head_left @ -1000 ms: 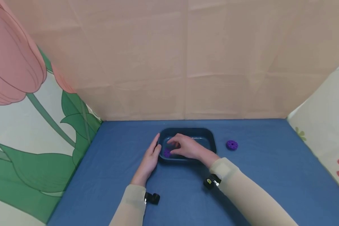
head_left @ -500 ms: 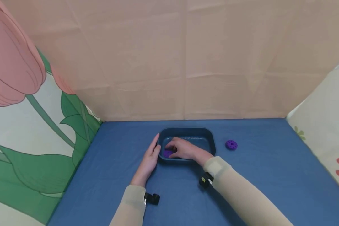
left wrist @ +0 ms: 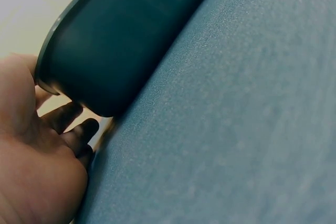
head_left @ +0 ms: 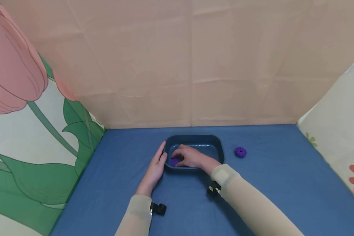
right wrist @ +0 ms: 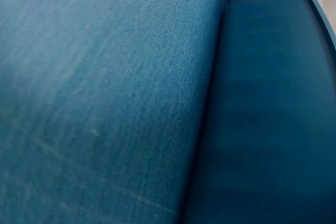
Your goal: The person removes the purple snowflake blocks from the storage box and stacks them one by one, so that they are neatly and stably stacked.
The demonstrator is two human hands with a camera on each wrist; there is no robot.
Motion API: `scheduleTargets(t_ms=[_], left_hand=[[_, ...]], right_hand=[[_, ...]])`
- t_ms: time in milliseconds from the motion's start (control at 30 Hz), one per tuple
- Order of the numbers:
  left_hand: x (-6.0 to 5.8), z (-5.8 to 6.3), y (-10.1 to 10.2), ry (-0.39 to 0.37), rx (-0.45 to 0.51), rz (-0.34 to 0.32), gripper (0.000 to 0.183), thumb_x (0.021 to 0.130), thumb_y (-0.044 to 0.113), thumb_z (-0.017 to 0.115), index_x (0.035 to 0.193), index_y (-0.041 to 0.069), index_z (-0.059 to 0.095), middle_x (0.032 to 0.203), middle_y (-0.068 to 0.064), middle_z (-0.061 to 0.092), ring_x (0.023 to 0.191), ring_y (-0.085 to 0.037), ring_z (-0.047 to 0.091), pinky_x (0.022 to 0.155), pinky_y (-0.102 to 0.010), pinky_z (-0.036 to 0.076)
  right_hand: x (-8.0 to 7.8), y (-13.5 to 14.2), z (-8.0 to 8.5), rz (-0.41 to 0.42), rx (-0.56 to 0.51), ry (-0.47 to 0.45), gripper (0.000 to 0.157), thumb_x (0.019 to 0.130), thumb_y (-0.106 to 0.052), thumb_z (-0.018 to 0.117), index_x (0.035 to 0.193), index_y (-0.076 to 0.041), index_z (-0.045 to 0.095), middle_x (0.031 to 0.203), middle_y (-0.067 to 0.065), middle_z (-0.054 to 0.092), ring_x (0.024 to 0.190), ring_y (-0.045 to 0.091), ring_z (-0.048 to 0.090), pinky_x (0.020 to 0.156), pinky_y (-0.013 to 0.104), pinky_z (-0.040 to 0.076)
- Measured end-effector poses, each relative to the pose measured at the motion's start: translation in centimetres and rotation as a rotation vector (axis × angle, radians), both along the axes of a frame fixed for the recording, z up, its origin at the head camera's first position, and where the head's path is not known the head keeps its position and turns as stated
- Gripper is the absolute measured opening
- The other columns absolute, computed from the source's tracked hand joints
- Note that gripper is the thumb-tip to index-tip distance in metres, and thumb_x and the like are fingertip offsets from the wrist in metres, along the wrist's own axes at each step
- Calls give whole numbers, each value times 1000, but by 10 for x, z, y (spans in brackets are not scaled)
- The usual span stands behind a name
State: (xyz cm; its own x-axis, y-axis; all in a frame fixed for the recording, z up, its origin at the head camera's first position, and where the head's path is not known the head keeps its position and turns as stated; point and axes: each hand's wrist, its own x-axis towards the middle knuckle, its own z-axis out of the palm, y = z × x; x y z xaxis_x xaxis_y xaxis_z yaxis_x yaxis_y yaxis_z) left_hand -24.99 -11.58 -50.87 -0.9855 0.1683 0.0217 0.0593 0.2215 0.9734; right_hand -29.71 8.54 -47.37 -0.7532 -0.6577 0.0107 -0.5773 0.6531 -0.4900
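Observation:
A dark blue rectangular tray [head_left: 212, 137] sits on the blue cloth. Against its left end my left hand [head_left: 154, 168] rests with extended fingers; in the left wrist view those fingers reach along the outside of the tray's wall. My right hand [head_left: 191, 157] dips inside the tray, its curled fingers and thumb pinching a purple round disc [head_left: 174, 162] at the near left corner, partly covered by the fingers. To the right of the tray, a second purple disc [head_left: 240, 152] with small holes lies on the cloth. In the right wrist view the tray's outer wall hides the right fingers.
Blue cloth [head_left: 106, 196] covers the table. Behind it rises a beige backdrop [head_left: 191, 65], with a tulip-printed panel [head_left: 56, 177] on the left and a white flowered panel [head_left: 342, 131] on the right.
My right hand has moved down and slightly left inside the tray, closing its fingers onto the purple disc. The left hand stays against the tray's end.

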Motion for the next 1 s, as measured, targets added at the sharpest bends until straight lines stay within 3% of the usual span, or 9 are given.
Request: scheduleTargets(t_ms=[233,533,767,1000], left_hand=[[0,0,0,-6,7,1,55,99,59,40,151,50,24,154,26,20,145,-10,14,115,-53,15],[1,0,1,-7,9,7,58,97,63,39,151,49,24,154,26,20,144,-10,15,116,-52,15],[0,-1,1,-1,21,10,53,98,60,40,148,54,25,155,23,21,145,-10,15,116,-51,15],[0,-1,1,9,22,5,54,101,54,40,152,46,24,156,21,21,145,-12,15,116,-52,15]], right_hand=[[0,0,0,-38,0,-27,35,83,-25,80,115,-17,70,104,3,58,93,19,58,82,35,50],[0,-1,1,-60,-20,-49,33,82,-22,81,110,-16,64,104,2,60,93,17,57,83,35,50],[1,-1,1,-75,-50,-50,35,85,-15,77,116,-15,59,106,3,64,94,16,60,86,38,50],[1,-2,2,-94,-45,-43,36,86,-17,77,118,-14,61,105,3,66,93,17,62,87,40,51]])
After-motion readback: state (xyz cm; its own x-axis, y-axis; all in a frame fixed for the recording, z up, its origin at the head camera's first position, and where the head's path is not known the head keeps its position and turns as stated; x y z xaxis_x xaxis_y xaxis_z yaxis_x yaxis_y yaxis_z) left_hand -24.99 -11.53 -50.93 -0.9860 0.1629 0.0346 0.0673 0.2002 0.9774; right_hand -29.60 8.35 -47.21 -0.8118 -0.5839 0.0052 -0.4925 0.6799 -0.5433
